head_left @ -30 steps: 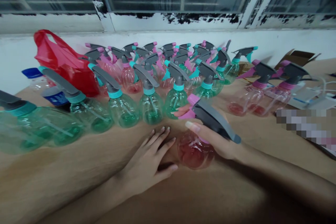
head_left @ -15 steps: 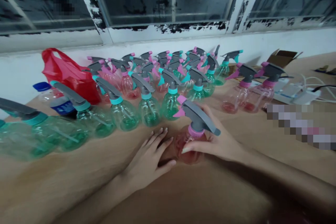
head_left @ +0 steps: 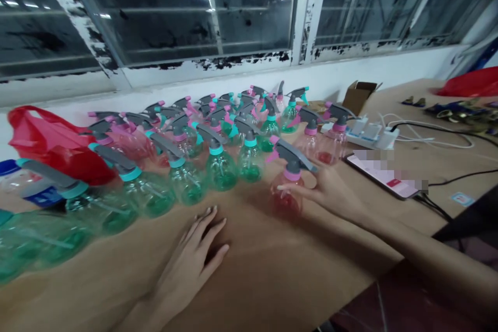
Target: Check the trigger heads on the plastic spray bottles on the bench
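My right hand (head_left: 327, 192) is closed around a pink spray bottle (head_left: 287, 201) with a grey trigger head, its thumb across the near side and the other fingers hidden behind. The bottle stands upright, at or just above the tabletop. My left hand (head_left: 190, 251) rests on the table with its fingers spread and holds nothing. Beyond it runs a row of green spray bottles (head_left: 222, 168) with turquoise collars. Two more pink spray bottles (head_left: 324, 153) stand just behind the held one.
Many other spray bottles crowd toward the wall. At left are a red plastic bag (head_left: 58, 148) and a drink bottle (head_left: 42, 192). To the right lie a phone (head_left: 381, 174), a power strip (head_left: 361, 135) with cables and a small open carton (head_left: 360, 97). The table edge slopes away at lower right.
The view has swung to the right, bringing more of the phone and cables into sight. The held spray bottle is now farther from my left hand and closer to the two pink ones.
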Tool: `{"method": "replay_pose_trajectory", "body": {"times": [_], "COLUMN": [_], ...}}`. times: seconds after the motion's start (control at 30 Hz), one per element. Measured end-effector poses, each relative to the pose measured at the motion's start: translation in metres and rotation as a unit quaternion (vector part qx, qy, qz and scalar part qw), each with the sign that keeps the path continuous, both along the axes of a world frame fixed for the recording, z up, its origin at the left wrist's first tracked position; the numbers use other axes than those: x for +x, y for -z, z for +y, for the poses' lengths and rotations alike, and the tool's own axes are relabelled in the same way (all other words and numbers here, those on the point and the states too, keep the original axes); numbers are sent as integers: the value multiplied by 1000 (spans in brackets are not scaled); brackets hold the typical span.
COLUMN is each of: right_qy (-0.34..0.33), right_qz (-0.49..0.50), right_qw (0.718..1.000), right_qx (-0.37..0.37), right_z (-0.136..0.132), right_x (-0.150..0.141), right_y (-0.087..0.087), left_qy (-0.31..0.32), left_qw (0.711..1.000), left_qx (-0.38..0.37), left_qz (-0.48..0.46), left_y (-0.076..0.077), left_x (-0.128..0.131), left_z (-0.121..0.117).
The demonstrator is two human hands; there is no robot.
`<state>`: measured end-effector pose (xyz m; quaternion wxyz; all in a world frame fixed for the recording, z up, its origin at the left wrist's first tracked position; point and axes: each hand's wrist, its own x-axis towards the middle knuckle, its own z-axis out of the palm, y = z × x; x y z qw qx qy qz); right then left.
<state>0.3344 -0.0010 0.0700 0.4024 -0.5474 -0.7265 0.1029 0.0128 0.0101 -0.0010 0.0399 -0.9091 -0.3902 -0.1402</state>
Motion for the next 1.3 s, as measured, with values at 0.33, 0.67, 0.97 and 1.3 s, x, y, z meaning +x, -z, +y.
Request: {"method": "replay_pose_trajectory", "body": {"times": [0.33,0.67,0.97,1.3], "right_qy": [95,134,119,103], "right_qz": [-3,-11,-6,42], "right_qw": [995,990,993,993], "right_qx": [30,38,21,38], "right_z": [65,100,101,60], "right_x": [27,12,12,29], "right_y": [12,14,15,18], "left_qy": [44,79,82,74], "left_qw": [998,995,994,993], "left_qx": [46,53,65,86], "left_qz": [24,7,16,16], "left_y": [-1,-2,3,7], "left_x": [52,72,70,69], "left_z": [4,13,15,18]}}
